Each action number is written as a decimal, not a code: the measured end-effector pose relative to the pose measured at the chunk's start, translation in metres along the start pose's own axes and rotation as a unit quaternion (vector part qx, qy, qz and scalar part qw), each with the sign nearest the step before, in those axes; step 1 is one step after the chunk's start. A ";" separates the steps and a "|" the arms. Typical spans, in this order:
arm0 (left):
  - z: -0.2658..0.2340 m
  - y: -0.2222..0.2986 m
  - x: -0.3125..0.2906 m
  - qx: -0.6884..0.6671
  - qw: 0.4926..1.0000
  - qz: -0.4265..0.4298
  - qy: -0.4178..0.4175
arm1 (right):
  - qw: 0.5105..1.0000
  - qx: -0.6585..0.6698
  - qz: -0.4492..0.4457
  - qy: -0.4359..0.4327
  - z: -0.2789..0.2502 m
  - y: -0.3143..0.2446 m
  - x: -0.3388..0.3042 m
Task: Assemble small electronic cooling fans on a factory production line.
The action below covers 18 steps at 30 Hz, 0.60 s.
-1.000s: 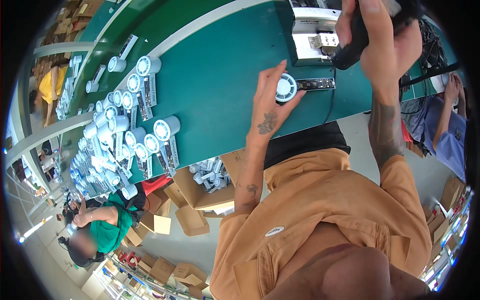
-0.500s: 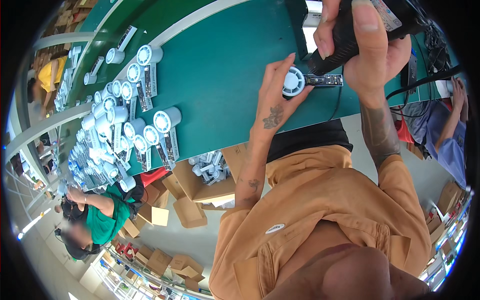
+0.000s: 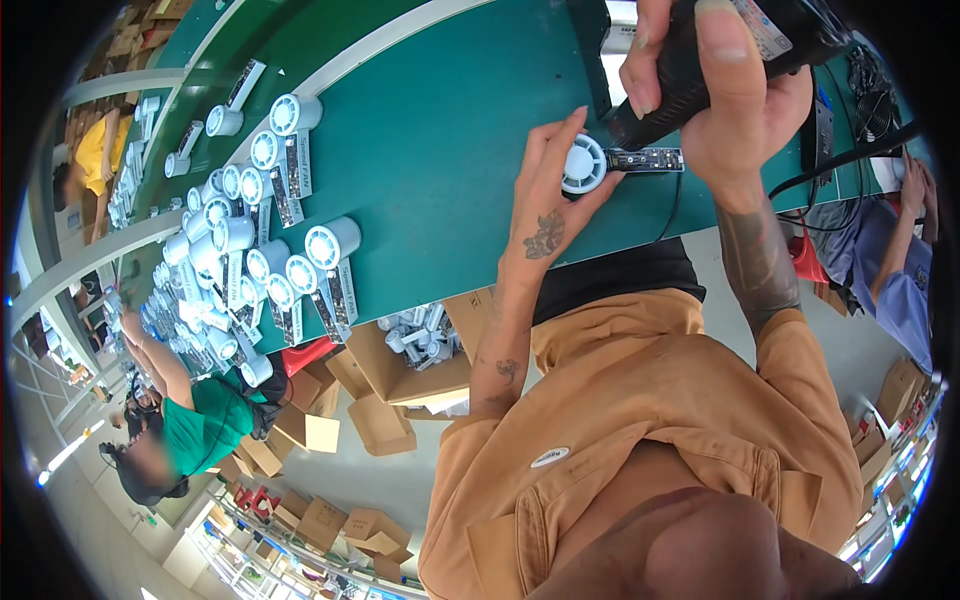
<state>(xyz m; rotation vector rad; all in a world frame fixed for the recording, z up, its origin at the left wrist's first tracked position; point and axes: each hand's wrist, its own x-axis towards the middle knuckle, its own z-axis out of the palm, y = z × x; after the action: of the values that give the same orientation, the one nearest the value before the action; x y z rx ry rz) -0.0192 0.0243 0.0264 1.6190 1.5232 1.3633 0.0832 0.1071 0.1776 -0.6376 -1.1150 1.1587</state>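
Observation:
My left hand (image 3: pixel 543 190) is closed around the round, spoked head of a small light-blue handheld fan (image 3: pixel 583 165). The fan lies on the green table with its handle pointing right, and a dark circuit board (image 3: pixel 648 160) shows along that handle. In my right hand (image 3: pixel 745 125) is a black handheld tool (image 3: pixel 668 100) with a ribbed, tapered nose and a printed label. The nose slants down to the left, over the junction of fan head and handle. Whether its tip touches the board cannot be seen.
Many similar fans (image 3: pixel 232 232) crowd the table's left side. An open carton (image 3: pixel 425 380) below the front edge holds more fan parts. Black cables (image 3: pixel 870 90) and a black adapter (image 3: pixel 822 140) lie at the right. Co-workers in green (image 3: pixel 205 425) and blue-purple (image 3: pixel 890 260) sit nearby.
My hands, the fan and the tool stay almost in place, apart from a slight shift of the whole view. The co-worker in green has stretched an arm out toward the table.

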 end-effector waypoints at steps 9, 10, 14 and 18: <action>-0.001 -0.006 0.001 0.026 0.998 0.057 -0.009 | 0.977 -0.174 -0.071 -0.104 -0.010 0.002 -0.004; -0.001 -0.006 -0.001 0.029 0.998 0.054 -0.008 | 0.976 -0.155 -0.063 -0.140 -0.011 0.005 -0.001; 0.002 0.000 -0.001 -0.003 0.999 0.037 0.010 | 0.912 0.289 -0.252 -0.149 0.000 0.074 0.024; 0.001 0.003 0.004 0.014 0.997 0.071 -0.002 | 0.866 0.228 -0.412 -0.167 0.000 0.084 0.040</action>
<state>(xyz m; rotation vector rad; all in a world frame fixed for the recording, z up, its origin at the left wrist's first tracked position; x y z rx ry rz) -0.0181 0.0277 0.0301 1.7743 1.4549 1.4186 0.0504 0.1712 0.1189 0.4186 -1.1630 0.7262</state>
